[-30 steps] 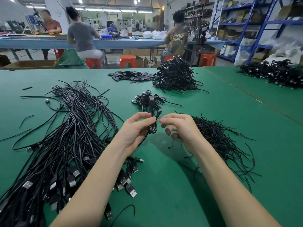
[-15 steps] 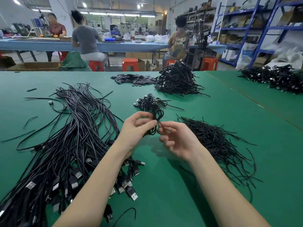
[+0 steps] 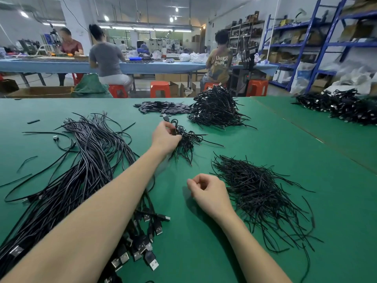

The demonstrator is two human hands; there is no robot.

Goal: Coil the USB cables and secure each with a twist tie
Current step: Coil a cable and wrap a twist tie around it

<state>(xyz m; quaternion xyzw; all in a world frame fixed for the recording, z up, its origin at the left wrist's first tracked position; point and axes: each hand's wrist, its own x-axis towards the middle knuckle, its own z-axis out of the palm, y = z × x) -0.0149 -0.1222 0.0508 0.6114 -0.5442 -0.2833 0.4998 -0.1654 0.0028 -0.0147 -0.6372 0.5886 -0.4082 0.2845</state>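
Placement was the step: your left hand (image 3: 165, 137) pinched the tied coil (image 3: 175, 127) over the finished bundles (image 3: 186, 140) beneath that grip, your right hand (image 3: 207, 194) loosely curled, holding nothing.

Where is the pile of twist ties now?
The twist ties lie on the green table, just right of the right hand.
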